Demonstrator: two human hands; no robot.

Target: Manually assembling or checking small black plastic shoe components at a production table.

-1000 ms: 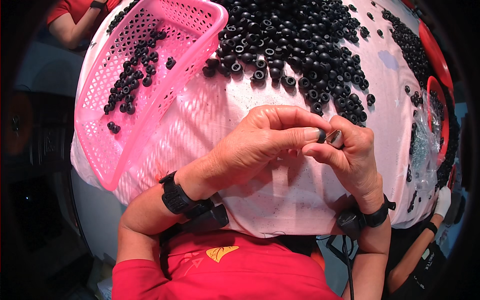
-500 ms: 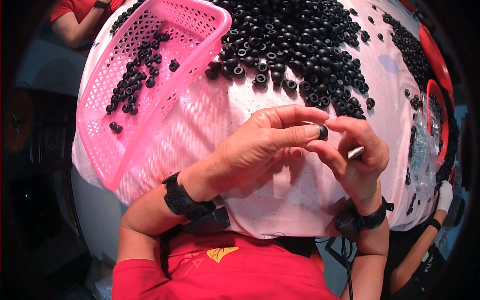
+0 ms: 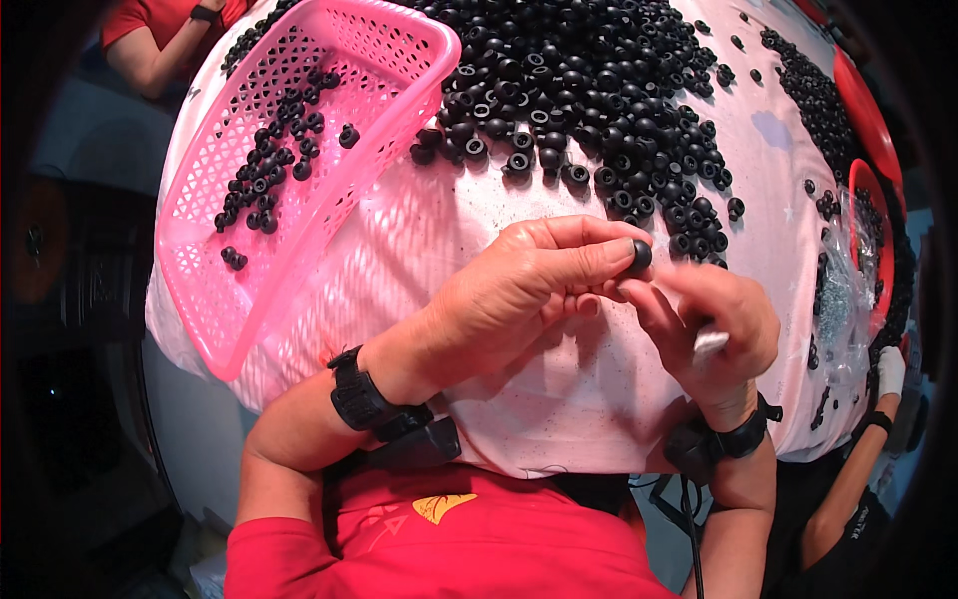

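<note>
The person's left hand (image 3: 509,295) was curled up, and its thumb and first finger pinched one small black ring (image 3: 637,258). The right hand (image 3: 714,324) sat just beside it at 3 o'clock, with its fingers bent close together around something small and white (image 3: 710,342). I could not tell what that white thing was. Both hands hung near each other over the bench (image 3: 419,260), which had a pink cloth on it. At 12 o'clock from the hands lay a big pile of black rings (image 3: 579,90). At 10 o'clock a pink basket (image 3: 299,290) with holes in it sat tilted on the bench edge, with some black rings inside. A red tray (image 3: 884,240) stood at 3 o'clock. Black bands were on both wrists.
</note>
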